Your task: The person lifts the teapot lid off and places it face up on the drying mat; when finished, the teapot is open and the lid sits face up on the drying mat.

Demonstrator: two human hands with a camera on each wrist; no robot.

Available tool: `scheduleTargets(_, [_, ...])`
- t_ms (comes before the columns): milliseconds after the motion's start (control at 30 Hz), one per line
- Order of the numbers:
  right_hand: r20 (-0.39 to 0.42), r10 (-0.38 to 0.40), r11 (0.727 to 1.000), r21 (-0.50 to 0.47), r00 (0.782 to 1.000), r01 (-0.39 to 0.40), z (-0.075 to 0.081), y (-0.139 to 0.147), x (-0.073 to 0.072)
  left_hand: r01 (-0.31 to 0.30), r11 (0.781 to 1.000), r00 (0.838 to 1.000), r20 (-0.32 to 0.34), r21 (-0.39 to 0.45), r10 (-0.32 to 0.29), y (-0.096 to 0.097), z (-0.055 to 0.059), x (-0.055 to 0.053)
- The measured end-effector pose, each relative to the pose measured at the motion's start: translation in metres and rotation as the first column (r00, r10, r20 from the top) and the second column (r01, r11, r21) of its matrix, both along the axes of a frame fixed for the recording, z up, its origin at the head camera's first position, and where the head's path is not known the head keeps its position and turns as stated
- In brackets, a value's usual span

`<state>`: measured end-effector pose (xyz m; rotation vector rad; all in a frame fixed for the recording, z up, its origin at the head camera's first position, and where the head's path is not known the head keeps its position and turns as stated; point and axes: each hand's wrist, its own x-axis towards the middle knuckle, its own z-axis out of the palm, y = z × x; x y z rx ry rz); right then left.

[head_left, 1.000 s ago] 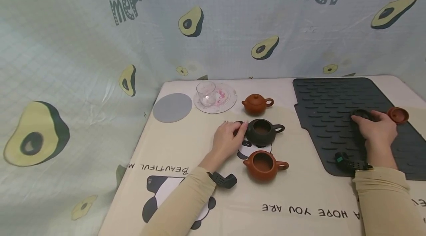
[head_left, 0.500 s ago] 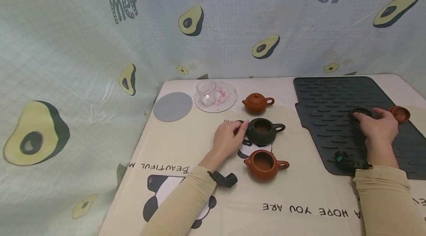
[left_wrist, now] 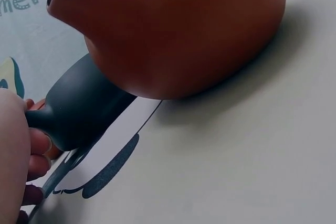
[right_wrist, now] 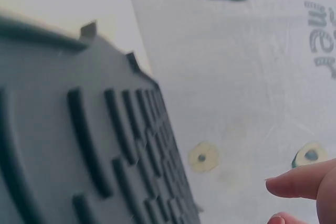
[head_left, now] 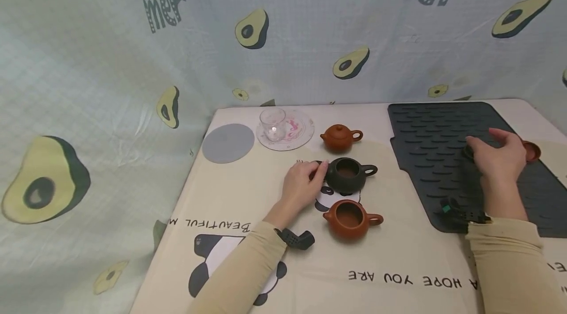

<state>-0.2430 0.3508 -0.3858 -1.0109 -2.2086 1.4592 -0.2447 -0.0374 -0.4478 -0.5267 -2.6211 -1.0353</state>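
Note:
In the head view my left hand pinches the spout of a black, lidless teapot. The left wrist view shows fingers and thumb on either side of that spout, with the black teapot behind a big reddish-brown one. My right hand is above the dark ridged mat, thumb and fingers spread apart and nothing between them. Just past the thumb lies a small black lid, mostly hidden by the hand. In the right wrist view fingertips show beside the mat.
A lidless reddish-brown teapot stands nearer me, and a lidded one stands behind the black pot. Further left are a glass cup on a patterned plate and a grey disc. A reddish-brown lid lies on the mat's right side.
My right hand has let go of the black lid on the mat and risen slightly, its fingers spreading. My left hand keeps its hold on the black teapot's spout.

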Motion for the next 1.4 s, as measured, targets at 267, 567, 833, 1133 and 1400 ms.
scheduleTargets(267, [-0.075, 0.094, 0.995, 0.053, 0.993, -0.090, 0.017, -0.030, -0.002, -0.035, 0.997, 0.999, 0.027, 0.071, 0.034, -0.001, 0.006, -0.007])
scheduleTargets(567, [-0.094, 0.223, 0.970, 0.122, 0.970, -0.211, 0.035, -0.055, -0.001, -0.057, 0.995, 0.997, 0.057, 0.083, 0.053, -0.001, 0.020, -0.032])
scheduleTargets(833, [-0.077, 0.263, 0.960, 0.124, 0.962, -0.252, 0.033, -0.060, 0.003, -0.079, 0.997, 0.986, 0.148, 0.025, 0.074, -0.004, 0.020, -0.045])
scheduleTargets(1133, [-0.082, 0.293, 0.952, 0.123, 0.953, -0.282, 0.028, -0.061, 0.002, -0.039, 0.998, 0.985, 0.172, 0.057, 0.029, 0.009, 0.016, -0.051])
scheduleTargets(1400, [-0.127, 0.333, 0.941, 0.117, 0.934, -0.319, 0.026, -0.065, -0.001, -0.085, 0.994, 0.975, 0.209, 0.069, 0.069, 0.014, 0.014, -0.058])
